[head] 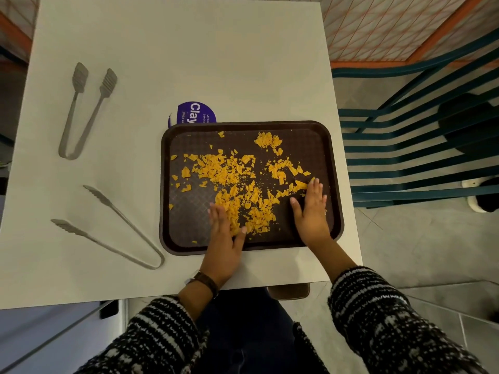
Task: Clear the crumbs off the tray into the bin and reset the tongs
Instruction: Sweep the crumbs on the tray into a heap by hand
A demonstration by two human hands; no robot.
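A dark brown tray (334, 168) lies on the right half of a white table (189, 58). Orange crumbs (229, 174) are scattered across most of the tray. My left hand (225, 238) rests flat on the tray's near edge, fingers spread, touching the crumbs. My right hand (310, 211) lies flat on the tray's near right part, fingertips against crumbs. Neither hand holds anything. Two metal tongs lie on the table to the left: flat-ended tongs (83, 109) farther back, and scalloped tongs (113, 228) nearer me. No bin is in view.
A purple round sticker (195, 113) shows on the table just behind the tray. A teal slatted chair (405, 147) stands right of the table. The table's near edge runs just below my wrists. Tiled floor lies to the right.
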